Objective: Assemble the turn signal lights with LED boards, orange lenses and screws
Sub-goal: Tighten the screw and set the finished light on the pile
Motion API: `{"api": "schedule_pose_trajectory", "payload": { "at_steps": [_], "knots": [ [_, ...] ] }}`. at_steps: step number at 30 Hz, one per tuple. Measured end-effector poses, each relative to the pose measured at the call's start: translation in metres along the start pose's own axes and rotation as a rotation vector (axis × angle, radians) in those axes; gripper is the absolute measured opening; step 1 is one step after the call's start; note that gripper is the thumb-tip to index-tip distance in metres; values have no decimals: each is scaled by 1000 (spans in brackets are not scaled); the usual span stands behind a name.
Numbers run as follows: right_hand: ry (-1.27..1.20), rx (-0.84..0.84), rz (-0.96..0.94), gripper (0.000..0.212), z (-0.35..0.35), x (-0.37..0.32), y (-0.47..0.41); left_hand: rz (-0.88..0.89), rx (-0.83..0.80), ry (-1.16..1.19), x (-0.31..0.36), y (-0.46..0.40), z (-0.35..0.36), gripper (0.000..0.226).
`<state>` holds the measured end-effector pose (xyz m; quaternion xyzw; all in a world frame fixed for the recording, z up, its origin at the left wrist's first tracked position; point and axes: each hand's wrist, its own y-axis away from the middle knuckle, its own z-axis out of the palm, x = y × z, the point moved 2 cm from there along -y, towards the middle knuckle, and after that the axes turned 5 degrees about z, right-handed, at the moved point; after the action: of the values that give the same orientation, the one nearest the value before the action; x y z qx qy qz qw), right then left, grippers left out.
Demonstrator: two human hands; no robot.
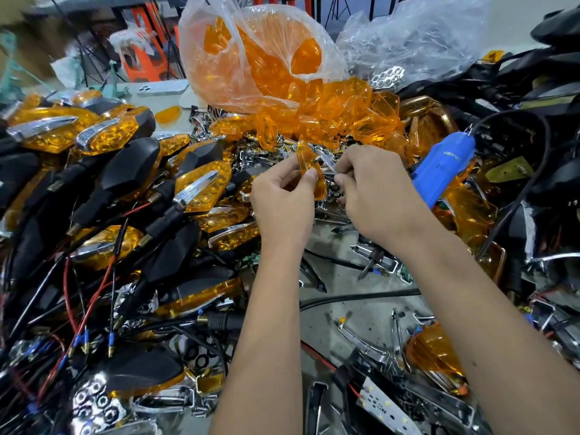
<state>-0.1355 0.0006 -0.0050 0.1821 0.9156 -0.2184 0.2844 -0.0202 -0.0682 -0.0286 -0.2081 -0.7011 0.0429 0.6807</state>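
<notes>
My left hand (pixel 284 202) pinches an orange lens (pixel 309 167) upright between thumb and fingers at the middle of the view. My right hand (pixel 373 196) grips a thin chrome trim strip (pixel 328 163) and holds it against the lens's right side. Both hands hover above a pile of loose chrome parts (pixel 332 196). A white LED board (pixel 387 406) lies at the bottom right. Several finished turn signals (pixel 131 171) with black housings, orange lenses and wires are stacked on the left.
A blue electric screwdriver (pixel 445 167) lies just right of my right hand, its black cable (pixel 361 298) crossing the table. A clear bag of orange lenses (pixel 251 58) spills open behind. Black housings (pixel 552 89) pile up at the right. A phone (pixel 163 88) lies at the back.
</notes>
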Motion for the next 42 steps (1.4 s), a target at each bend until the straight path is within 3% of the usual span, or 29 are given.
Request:
{"api": "schedule_pose_trajectory", "payload": {
  "at_steps": [4, 7, 11, 17, 19, 22, 30, 35, 39, 42],
  "knots": [
    [-41, 11, 61, 5, -1, 1, 1, 152, 19, -197, 1, 3, 3, 16],
    [-32, 25, 46, 6, -2, -1, 1, 197, 69, -227, 3, 5, 4, 12],
    [64, 44, -41, 2, 1, -3, 2, 40, 26, 11, 6, 3, 4, 50],
    [105, 10, -21, 8, 10, -3, 3, -71, 19, 174, 5, 7, 11, 56],
    [35, -2, -28, 4, 8, -5, 2, -59, 57, 188, 3, 7, 12, 41],
    [-21, 2, -43, 17, 6, -8, 2, -44, 71, 216, 2, 4, 9, 15],
    [-713, -169, 216, 27, -6, 14, 1, -339, -28, 487, -4, -4, 0, 4],
    [-712, -165, 157, 26, -9, 22, 0, -346, -80, 578, -2, -4, 4, 3],
    [-645, -98, 91, 19, -10, 23, -1, -317, -117, 584, -2, -2, 0, 36],
    [-614, -134, 95, 24, -11, 25, -2, -293, -142, 542, -3, -2, -3, 39]
  ]
}}
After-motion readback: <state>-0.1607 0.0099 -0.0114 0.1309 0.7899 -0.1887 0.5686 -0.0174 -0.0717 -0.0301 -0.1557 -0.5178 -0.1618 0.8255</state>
